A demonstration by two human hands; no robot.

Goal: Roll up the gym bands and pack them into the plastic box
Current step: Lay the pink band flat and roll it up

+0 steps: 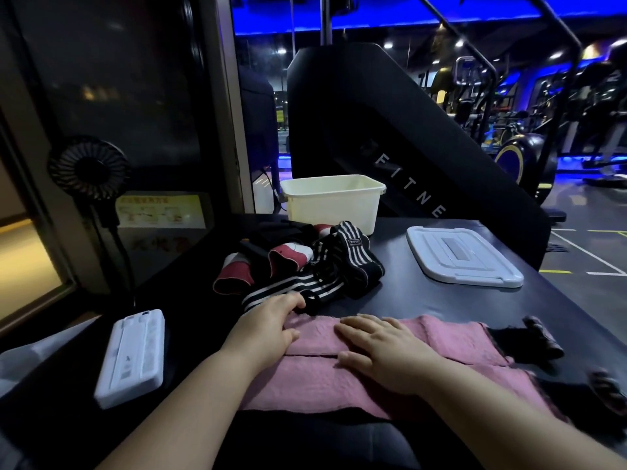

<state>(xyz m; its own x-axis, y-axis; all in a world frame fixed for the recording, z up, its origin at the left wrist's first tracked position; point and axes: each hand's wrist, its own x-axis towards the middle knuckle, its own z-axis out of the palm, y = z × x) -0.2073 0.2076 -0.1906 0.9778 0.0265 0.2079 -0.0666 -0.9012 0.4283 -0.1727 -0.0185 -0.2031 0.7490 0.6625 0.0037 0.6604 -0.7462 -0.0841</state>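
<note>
Pink band point(458, 337): flat along near counter point(424, 293) edge, spread for rolling. Right hand point(383, 351): fingers point(359, 325) straight, pressing it flat. Left hand point(268, 329): fingers loosely bent on its left end, no evident grip. Plastic box point(330, 201): open behind striped bands point(322, 269); lid point(461, 256) set aside for packing

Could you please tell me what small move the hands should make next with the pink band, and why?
Probably start rolling the pink band from its left end: it lies flat and unrolled on the table, the left hand rests at that end and the right hand presses its middle flat. The plastic box stands open, its lid beside it.
</note>
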